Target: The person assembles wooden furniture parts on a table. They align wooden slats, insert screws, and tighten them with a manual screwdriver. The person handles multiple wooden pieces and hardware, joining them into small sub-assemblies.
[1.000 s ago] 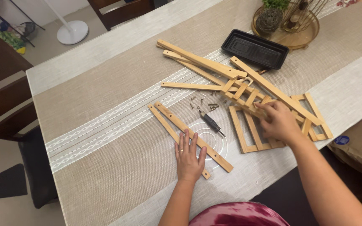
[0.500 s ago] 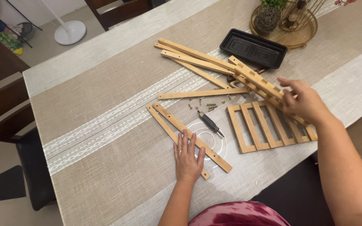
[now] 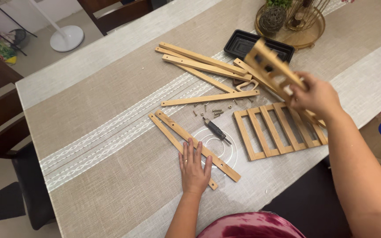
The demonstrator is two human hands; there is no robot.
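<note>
- A small slatted wooden frame [image 3: 270,68] is gripped in the right hand [image 3: 317,96] and held tilted above the table, over the far end of the flat slatted panel [image 3: 278,132]; the frame is blurred.
- The left hand [image 3: 194,168] is laid flat, fingers spread and gripping nothing, on two long wooden strips [image 3: 195,145] that lie side by side on the cloth.
- A screwdriver [image 3: 216,130] is seen between the two hands, with loose screws [image 3: 212,109] scattered just beyond it.
- More wooden slats [image 3: 201,63] are piled further away, beside a black plastic tray [image 3: 243,44]; what the tray holds cannot be told.
- A round golden tray [image 3: 307,37] holding a wire cage and a small plant ball is set at the far side.
- Bare tablecloth [image 3: 98,128] is left open to the left of the strips, up to the table's left edge.
</note>
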